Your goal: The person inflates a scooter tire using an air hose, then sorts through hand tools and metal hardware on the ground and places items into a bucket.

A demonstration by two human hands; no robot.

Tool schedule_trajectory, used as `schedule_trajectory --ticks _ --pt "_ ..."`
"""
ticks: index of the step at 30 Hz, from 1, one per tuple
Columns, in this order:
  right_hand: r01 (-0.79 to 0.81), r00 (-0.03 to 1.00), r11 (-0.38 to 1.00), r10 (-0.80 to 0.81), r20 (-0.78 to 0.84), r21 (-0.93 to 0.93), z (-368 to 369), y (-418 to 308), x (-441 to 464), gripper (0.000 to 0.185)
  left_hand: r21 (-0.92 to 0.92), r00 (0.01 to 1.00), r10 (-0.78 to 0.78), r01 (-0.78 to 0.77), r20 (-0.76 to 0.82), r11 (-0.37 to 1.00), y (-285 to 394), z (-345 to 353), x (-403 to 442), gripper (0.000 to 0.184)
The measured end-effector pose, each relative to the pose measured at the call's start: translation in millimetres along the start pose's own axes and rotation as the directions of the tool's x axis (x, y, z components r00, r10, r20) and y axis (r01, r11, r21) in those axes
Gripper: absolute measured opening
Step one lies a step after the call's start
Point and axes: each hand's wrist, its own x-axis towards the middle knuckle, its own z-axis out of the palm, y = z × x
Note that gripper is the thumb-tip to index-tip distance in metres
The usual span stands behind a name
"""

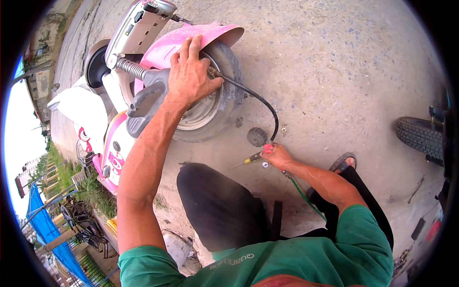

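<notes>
My left hand point(191, 79) lies with fingers stretched over the pink rear fender point(205, 34) of a scooter, its thumb out toward the wheel point(229, 107). Near that thumb, the end of a black hose point(260, 98) meets the wheel by the rim; the joint is partly hidden. Lower right, my right hand point(277, 155) is closed around a red tire inflator point(267, 149), which joins the black hose and a green air hose point(306, 197). A round dark part point(257, 137) sits beside the inflator. A yellow-and-black screwdriver point(248, 159) lies close to my right hand.
A small brass-coloured piece point(284, 129) and a small round pale piece point(265, 165) lie on the concrete. Another tire point(418, 137) stands at far right. Bicycles point(83, 217) and a blue tarp point(48, 225) show at lower left. My sandalled foot point(345, 163) is on the ground.
</notes>
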Motion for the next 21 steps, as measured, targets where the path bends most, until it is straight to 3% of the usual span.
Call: schedule_trajectory --ticks 15,18,21 --pt "-0.008 1.0 1.0 0.008 0.003 -0.011 1.4 1.9 3.4 0.038 -0.004 1.0 0.014 -0.014 -0.026 1.0 -1.2 2.1 -0.2 0.05" --pt "-0.126 0.987 0.989 0.133 0.088 -0.076 -5.5 -6.5 0.8 0.058 -0.006 0.999 0.015 -0.015 -0.028 1.0 -1.2 2.4 -0.2 0.05" --pt "-0.001 1.0 1.0 0.001 -0.009 0.003 -0.3 -1.5 0.0 0.039 -0.003 1.0 0.012 -0.012 -0.026 1.0 -0.6 1.7 -0.2 0.05"
